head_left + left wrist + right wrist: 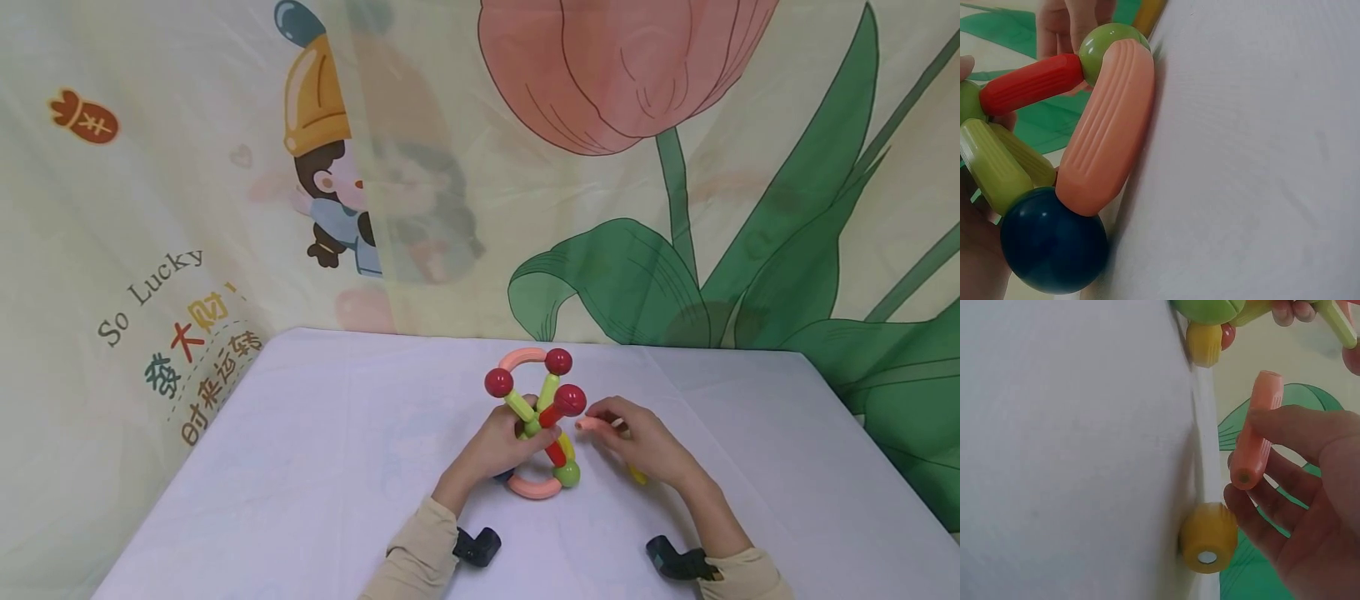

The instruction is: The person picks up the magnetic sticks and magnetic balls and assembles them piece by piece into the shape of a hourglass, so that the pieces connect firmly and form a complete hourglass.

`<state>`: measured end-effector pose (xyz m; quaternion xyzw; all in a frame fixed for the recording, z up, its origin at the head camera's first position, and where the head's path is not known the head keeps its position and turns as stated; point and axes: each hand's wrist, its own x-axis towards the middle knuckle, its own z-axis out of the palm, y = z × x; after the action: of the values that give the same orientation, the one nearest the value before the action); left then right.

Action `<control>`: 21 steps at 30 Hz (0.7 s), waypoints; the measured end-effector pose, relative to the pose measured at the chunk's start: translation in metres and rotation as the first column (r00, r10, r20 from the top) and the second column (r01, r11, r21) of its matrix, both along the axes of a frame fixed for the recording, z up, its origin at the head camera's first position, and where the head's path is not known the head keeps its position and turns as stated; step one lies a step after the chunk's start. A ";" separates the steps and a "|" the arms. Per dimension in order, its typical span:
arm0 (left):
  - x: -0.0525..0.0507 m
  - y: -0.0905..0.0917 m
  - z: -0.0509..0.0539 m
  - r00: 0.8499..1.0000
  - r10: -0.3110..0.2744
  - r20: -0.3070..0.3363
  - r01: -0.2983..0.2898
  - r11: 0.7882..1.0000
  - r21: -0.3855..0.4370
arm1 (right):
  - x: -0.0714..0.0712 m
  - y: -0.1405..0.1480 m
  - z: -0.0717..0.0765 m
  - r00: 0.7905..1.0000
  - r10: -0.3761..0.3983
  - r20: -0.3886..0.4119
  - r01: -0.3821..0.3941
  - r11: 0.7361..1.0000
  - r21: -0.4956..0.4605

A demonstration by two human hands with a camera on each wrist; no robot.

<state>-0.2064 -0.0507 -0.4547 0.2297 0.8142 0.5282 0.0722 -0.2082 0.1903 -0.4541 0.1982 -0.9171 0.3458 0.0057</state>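
Observation:
My left hand [495,440] grips the middle of a magnetic ball-and-rod structure, around its central green ball [532,427]. Three red balls, including one red ball [498,382] at the upper left, top the structure. A curved pink rod [524,357] links two of them. Lower down, another curved pink rod [1110,128] joins a green ball [1099,50] to a dark blue ball [1054,240]. Just right of the structure, my right hand [647,440] pinches a loose pink magnetic rod [1260,431] between thumb and fingers, apart from the structure.
A yellow rod [1209,540] lies on the white-covered table [300,467], below my right hand. Both wrists carry black camera mounts, the left mount [478,547] and the right mount [675,560]. Behind the table hangs a printed curtain [450,308].

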 end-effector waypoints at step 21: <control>0.000 0.000 0.001 1.000 -0.004 0.007 0.004 1.000 0.003 | 0.002 -0.013 0.009 0.986 -0.167 0.012 0.167 0.980 -0.112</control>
<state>-0.2062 -0.0510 -0.4537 0.2294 0.8127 0.5303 0.0755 -0.2066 0.1775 -0.4450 0.1195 -0.9096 0.3955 0.0445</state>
